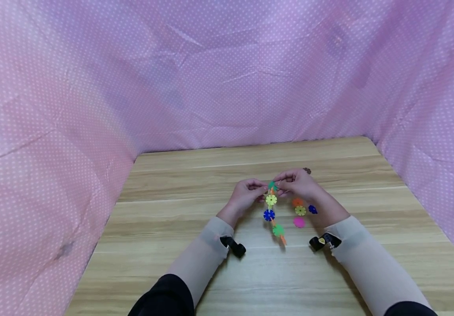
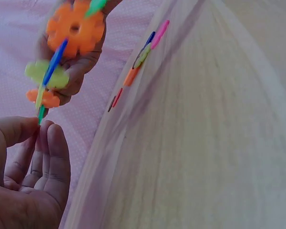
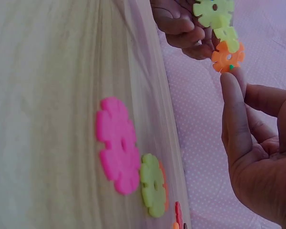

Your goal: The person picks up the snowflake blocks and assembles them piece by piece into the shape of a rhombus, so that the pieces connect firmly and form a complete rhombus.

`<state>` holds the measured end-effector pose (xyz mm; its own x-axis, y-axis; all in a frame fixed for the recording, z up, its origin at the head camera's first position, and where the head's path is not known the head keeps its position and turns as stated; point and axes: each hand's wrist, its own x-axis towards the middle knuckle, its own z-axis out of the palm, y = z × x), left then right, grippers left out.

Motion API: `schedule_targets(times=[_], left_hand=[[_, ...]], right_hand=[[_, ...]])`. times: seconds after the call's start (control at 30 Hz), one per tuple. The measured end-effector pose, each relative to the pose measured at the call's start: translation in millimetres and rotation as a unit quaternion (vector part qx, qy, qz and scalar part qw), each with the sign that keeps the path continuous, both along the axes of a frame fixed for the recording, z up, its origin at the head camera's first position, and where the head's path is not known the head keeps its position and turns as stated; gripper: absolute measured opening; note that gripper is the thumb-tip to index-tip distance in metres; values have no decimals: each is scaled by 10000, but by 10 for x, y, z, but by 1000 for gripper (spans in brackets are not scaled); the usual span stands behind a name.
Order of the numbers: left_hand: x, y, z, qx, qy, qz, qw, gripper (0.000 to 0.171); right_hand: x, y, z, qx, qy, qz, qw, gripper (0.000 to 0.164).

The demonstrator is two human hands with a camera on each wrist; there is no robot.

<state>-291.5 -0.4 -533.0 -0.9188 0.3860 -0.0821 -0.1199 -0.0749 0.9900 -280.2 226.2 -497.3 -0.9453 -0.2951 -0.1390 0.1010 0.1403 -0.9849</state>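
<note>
A chain of notched, flower-shaped plastic discs [image 1: 269, 215] hangs between the two hands, its lower end toward the near side of the table. Green, orange, yellow and blue pieces are slotted edge to edge along it. At the far end is a green disc [image 1: 272, 186]. The left hand [image 1: 246, 195] pinches that end between thumb and fingertips, seen close in the left wrist view with the green piece [image 2: 41, 114]. From the other side, the right hand [image 1: 300, 184] pinches the same green disc, mostly hidden by the fingertips in the right wrist view, beside an orange disc [image 3: 228, 57].
Loose discs lie by the right hand: orange [image 1: 297, 202], yellow [image 1: 300, 210], pink [image 1: 299, 222] and blue [image 1: 312, 209]. A brown disc [image 1: 307, 170] sits behind that hand. Pink dotted cloth [image 1: 227, 87] surrounds the wooden table [image 1: 179, 184].
</note>
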Motion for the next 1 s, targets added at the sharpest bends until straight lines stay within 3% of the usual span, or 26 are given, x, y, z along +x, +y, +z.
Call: schedule_targets(times=[0.2, 0.43, 0.7, 0.83, 1.0], left_hand=[[-5, -14, 8, 219, 8, -106, 9997, 18], [1, -6, 22, 490, -125, -222, 9985, 22], [-14, -9, 6, 515, -195, -159, 9984, 26], [-16, -18, 9, 423, -209, -137, 9988, 27], [-20, -28, 17, 333, -249, -112, 9991, 25]], right_hand=[[28, -32, 0, -154, -10, 267, 9995, 27], [35, -54, -13, -82, -64, 217, 9997, 22], [-7, 93, 35, 915, 410, -126, 9949, 26], [-23, 290, 98, 1891, 685, -484, 9784, 25], [-6, 520, 187, 3375, 771, -416, 9373, 24]])
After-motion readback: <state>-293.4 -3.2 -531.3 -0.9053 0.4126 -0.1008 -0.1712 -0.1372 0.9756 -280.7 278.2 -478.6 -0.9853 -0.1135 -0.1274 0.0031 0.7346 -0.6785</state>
